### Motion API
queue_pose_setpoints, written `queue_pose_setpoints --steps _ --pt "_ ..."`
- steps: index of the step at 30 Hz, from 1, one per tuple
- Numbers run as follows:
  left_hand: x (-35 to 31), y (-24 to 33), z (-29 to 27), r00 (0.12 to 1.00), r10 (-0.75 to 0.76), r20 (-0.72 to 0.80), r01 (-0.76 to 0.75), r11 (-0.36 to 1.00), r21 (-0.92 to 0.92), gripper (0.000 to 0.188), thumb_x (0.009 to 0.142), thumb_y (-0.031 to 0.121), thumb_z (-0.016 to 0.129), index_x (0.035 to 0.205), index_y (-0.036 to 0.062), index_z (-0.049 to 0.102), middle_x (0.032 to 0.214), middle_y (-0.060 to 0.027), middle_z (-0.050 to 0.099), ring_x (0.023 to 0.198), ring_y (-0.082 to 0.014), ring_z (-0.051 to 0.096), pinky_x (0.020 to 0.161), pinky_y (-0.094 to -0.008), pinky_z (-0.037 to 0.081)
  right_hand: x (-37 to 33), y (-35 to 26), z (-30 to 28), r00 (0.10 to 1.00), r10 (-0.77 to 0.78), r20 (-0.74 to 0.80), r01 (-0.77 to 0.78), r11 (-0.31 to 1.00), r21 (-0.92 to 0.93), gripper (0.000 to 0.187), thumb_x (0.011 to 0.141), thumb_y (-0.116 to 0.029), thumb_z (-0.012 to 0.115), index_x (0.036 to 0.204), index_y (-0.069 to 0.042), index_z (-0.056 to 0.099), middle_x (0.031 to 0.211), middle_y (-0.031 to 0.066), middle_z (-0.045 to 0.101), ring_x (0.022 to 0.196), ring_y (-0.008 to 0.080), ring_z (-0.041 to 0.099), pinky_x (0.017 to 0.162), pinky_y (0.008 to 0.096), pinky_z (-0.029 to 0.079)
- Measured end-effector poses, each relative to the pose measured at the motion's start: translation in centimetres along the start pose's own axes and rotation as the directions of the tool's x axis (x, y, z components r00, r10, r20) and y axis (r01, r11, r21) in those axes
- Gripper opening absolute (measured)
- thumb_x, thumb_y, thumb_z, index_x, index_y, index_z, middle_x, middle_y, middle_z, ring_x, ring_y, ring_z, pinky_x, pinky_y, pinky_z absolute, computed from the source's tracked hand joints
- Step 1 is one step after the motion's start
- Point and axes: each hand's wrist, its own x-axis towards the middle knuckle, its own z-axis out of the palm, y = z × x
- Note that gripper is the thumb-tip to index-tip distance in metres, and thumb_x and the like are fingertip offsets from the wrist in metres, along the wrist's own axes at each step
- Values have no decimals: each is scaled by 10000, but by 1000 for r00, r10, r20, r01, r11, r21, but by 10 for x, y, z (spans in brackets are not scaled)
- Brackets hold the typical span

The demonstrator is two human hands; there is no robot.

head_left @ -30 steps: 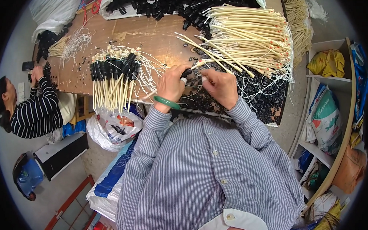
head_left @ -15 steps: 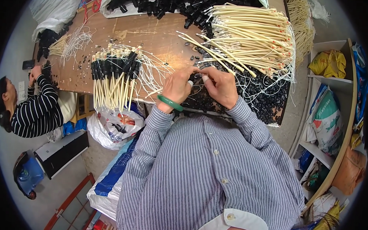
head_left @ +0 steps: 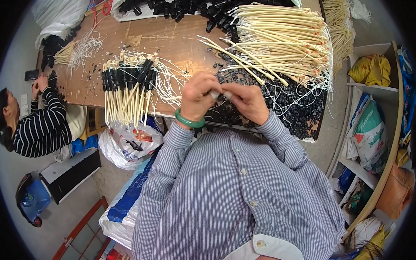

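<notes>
Over the near edge of the brown table [head_left: 174,41], my two hands meet fingertip to fingertip. My left hand [head_left: 199,94], with a green bangle [head_left: 190,120] at its wrist, is closed with fingers curled. My right hand [head_left: 248,101] is closed too, thumb and forefinger pinched towards the left. What they pinch is too small and hidden to name. Small black plastic pieces [head_left: 300,110] lie strewn under and beside my right hand. Left of my hands is a bundle of cream sticks with black sleeves [head_left: 129,81] and white strings. A large pile of cream sticks [head_left: 280,41] lies beyond my right hand.
Black plastic parts [head_left: 176,3] fill a white sack at the far edge. A white plastic bag [head_left: 129,148] hangs below the table's near left edge. Another person in a striped top [head_left: 41,117] works at the left end. Shelves with bags [head_left: 370,131] stand at right.
My left hand has turned and its fingers have curled more. Both hands remain together, with my right hand's fingertips slightly lower. The bundle and pile look unchanged.
</notes>
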Motion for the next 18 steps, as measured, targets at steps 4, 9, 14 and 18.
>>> queue_pose_setpoints --steps 4,9,14,18 --pt "24 -2 6 955 -287 -81 298 923 244 236 660 -66 669 815 112 685 844 8 653 724 -135 563 634 -252 468 2 7 -12 991 135 22 -137 987 89 114 806 -27 623 904 -12 679 612 -2 553 500 89 416 466 222 339" --pt "78 -58 18 949 -215 -230 291 881 374 246 718 -74 654 891 98 685 838 -34 657 650 -96 539 565 -235 481 8 12 -26 931 363 -27 -352 916 195 97 819 -37 614 871 0 686 591 -30 526 503 58 369 461 198 290" --pt "90 -52 17 930 -317 -184 357 896 264 261 737 -90 636 934 78 672 828 -59 670 646 -107 581 577 -245 507 8 21 -29 931 363 -44 -345 911 229 105 828 -47 600 869 4 682 589 -44 518 503 47 350 460 189 268" --pt "68 -9 11 767 -641 -16 600 726 -335 233 772 -105 596 922 53 677 811 -62 679 708 -135 642 647 -242 535 11 27 -30 893 449 -32 -425 864 270 101 827 -46 592 850 4 677 582 -43 509 502 48 348 456 193 265"
